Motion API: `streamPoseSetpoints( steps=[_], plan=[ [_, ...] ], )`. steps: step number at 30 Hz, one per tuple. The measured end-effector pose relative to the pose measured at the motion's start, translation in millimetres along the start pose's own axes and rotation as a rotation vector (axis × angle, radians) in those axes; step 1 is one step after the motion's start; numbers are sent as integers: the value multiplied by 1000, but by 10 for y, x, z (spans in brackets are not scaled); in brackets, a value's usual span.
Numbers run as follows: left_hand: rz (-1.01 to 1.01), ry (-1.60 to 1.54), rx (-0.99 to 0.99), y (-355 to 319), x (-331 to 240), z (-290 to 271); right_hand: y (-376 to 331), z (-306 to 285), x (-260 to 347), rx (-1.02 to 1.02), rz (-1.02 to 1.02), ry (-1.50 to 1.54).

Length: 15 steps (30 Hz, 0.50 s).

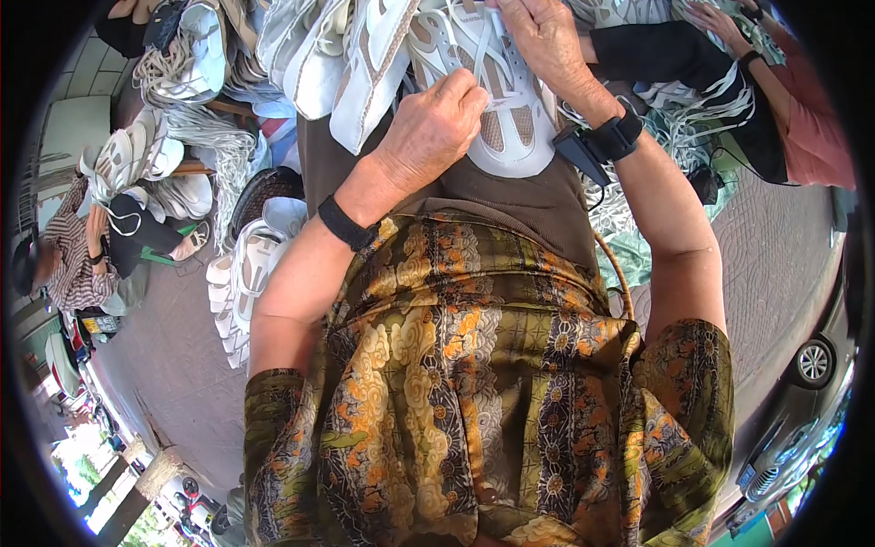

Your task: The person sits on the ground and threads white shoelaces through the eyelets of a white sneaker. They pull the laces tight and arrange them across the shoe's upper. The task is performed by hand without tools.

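Both hands, L [436, 128] & R [540, 38], pinching laces on white sneaker [497, 100], lap-propped, paved ground [173, 356].

Our left hand [436, 128] is curled, fingertips pinched together, just beside and below our right hand [545, 41], whose fingers bend downward. Both forearms reach forward, bare, wrists banded.

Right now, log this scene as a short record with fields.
Left hand: fingers closed on a white lace of the sneaker
Right hand: on the sneaker's upper part, at the laces
Sneaker: white and beige, lying on the lap
Wrists: black band on the left, black watch on the right
Nearby: more white sneakers piled to the left, bundles of white laces
Other people: a seated person at far left, another's arm at upper right
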<state>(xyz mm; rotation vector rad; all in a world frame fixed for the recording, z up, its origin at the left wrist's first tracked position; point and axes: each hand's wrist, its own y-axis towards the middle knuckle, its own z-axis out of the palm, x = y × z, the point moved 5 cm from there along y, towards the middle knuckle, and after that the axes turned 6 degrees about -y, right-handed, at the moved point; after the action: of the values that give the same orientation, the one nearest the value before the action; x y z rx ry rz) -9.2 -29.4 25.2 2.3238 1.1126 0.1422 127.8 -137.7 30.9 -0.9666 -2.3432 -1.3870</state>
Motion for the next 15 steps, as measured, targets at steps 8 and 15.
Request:
streamPoseSetpoints(
  steps=[8, 15],
  plan=[
    [-412, -191, -385, -109, 94, 72, 23, -39, -13, 70, 129, 92],
    [-732, -499, -417, -247, 89, 114, 0, -6, -55, 67, 170, 134]
  ],
)
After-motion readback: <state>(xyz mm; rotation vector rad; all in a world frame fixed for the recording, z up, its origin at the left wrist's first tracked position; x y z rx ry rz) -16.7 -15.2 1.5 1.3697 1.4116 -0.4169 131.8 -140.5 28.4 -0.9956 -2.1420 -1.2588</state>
